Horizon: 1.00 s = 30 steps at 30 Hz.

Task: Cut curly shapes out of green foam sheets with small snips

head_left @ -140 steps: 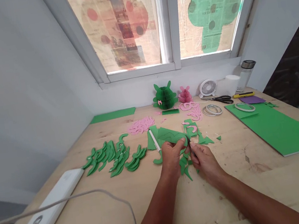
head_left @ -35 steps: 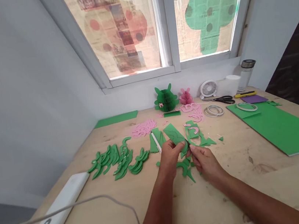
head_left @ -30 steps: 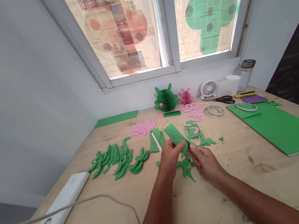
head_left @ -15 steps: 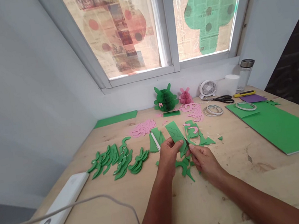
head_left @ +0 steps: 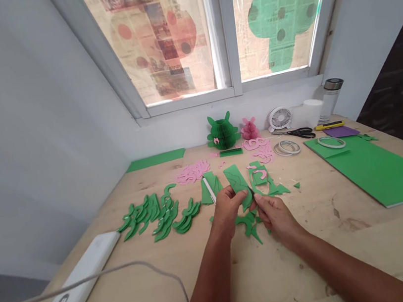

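Observation:
My left hand (head_left: 228, 207) is closed on a strip of green paper (head_left: 234, 176), thumb on top, with a drawn wavy line on it. At the strip's right edge my right hand (head_left: 273, 212) is closed round small scissors (head_left: 251, 192); only their dark blades show, the handles being hidden in the fingers. Green paper scraps (head_left: 248, 225) lie on the table below both hands. Left of the strip, a white pen (head_left: 209, 190) rests on more green paper (head_left: 217, 183). Green offcuts and a pink curved piece (head_left: 261, 174) lie to the right.
Curved green cutouts (head_left: 164, 218) and pink cutouts (head_left: 193, 172) lie left. Behind stand a green honeycomb paper figure (head_left: 223, 135), a pink one (head_left: 249, 129) and a fan (head_left: 280, 119). Tape rolls (head_left: 287, 147), black scissors (head_left: 302, 133) and green sheets (head_left: 373, 172) lie right; a white power bank (head_left: 84, 275) lies front left.
The green strip's lower part has shifted slightly at the blades. Both hands stay in nearly the same place, and the surrounding things look unmoved.

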Tool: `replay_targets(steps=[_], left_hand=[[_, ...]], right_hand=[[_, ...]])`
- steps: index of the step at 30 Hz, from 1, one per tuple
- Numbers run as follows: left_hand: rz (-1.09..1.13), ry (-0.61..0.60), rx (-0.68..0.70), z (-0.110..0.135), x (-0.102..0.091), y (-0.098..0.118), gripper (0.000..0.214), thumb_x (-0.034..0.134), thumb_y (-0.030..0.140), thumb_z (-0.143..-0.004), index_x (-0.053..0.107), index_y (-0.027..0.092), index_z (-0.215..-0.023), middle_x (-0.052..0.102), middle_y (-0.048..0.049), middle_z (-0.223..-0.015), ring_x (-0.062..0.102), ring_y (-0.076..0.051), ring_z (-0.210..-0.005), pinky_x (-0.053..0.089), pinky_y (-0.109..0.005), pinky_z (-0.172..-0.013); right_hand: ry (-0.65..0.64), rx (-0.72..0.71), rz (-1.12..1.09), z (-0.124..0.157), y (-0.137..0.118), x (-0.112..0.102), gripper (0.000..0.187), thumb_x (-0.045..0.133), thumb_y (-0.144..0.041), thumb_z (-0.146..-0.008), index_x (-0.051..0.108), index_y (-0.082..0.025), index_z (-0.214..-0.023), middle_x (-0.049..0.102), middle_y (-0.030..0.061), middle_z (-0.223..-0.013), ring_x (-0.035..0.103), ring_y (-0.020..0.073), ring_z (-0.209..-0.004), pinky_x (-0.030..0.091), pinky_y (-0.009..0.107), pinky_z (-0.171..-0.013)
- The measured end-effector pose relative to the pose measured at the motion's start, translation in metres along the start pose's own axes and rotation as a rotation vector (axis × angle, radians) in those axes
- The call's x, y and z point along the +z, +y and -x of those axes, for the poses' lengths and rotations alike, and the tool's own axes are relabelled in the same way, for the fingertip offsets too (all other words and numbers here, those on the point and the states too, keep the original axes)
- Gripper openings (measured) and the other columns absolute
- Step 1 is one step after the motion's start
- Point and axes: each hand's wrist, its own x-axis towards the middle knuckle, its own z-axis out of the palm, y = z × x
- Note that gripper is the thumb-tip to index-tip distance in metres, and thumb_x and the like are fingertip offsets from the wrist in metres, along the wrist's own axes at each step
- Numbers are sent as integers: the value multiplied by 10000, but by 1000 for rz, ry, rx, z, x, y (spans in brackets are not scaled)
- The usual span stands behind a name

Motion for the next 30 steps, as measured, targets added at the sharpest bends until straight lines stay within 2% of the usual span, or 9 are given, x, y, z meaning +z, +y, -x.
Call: replay_targets(steps=[7, 14, 20, 30], left_hand=[[-12, -57, -5, 2, -3, 2, 160, 640, 276, -665, 593, 149, -580, 558, 0, -537, 490, -128, -577, 404, -251, -624], [31, 40, -4, 0, -1, 5, 170, 675, 290, -609, 592, 145, -576, 545, 6, -572, 470, -112, -569, 433, -272, -653], [33, 21, -2, 0, -1, 2, 158, 663, 290, -641, 613, 140, -642, 540, 9, -603, 456, -105, -582, 427, -263, -656], [26, 44, 11, -2, 0, -1, 161, 655, 285, -657, 631, 129, -687, 549, -2, -627, 458, -112, -606, 427, -274, -670]], right_hand=[[-22, -2, 0, -2, 4, -3, 533, 577, -685, -699, 578, -156, -634, 299, -94, -343, 181, 51, -327, 121, 225, -346], [-26, -27, 20, 0, 2, -2, 528, 567, -675, -716, 579, -154, -632, 304, -94, -340, 199, 53, -326, 134, 223, -350], [-12, -7, 16, -1, 1, -1, 548, 583, -700, -672, 569, -155, -617, 297, -100, -332, 189, 48, -318, 129, 221, -345], [-13, 19, -3, 0, 3, -1, 551, 578, -701, -675, 581, -151, -653, 296, -101, -348, 184, 49, -328, 124, 215, -343]])
